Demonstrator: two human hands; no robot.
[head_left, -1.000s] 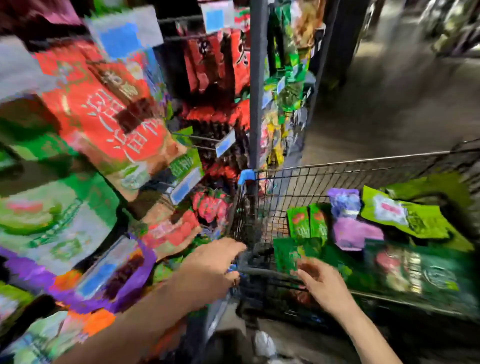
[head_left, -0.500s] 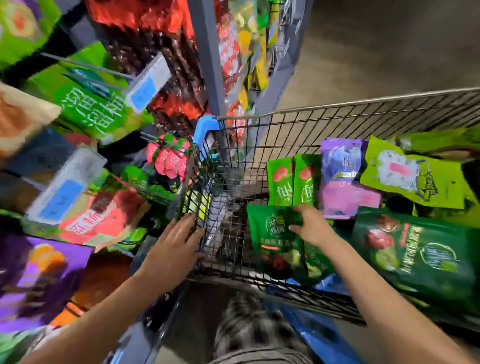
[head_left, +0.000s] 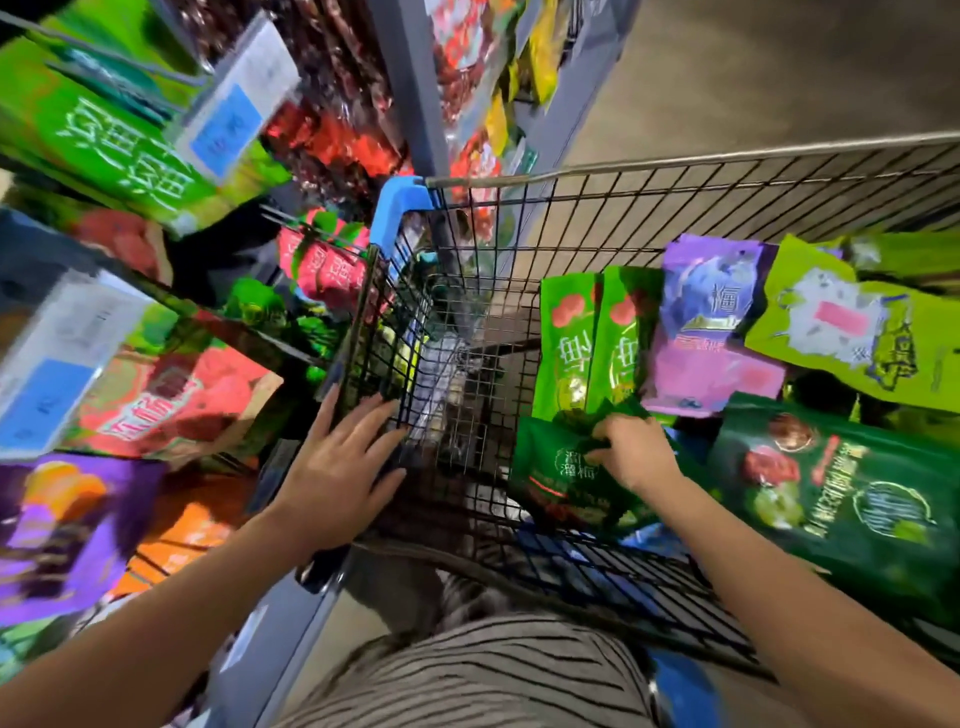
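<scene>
Shelves of bright snack packs (head_left: 130, 150) crowd the left side, just beside a wire cart (head_left: 675, 166). A dark green pouch (head_left: 561, 483) sits inside the cart among other packets. The right hand (head_left: 636, 452) grips its upper edge, fingers curled tight. The left hand (head_left: 337, 467) rests on the cart's left wall, fingers straight and spread, holding nothing.

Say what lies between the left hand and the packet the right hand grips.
Head view: only the cart's bare wire mesh separates left hand from that packet.
</scene>
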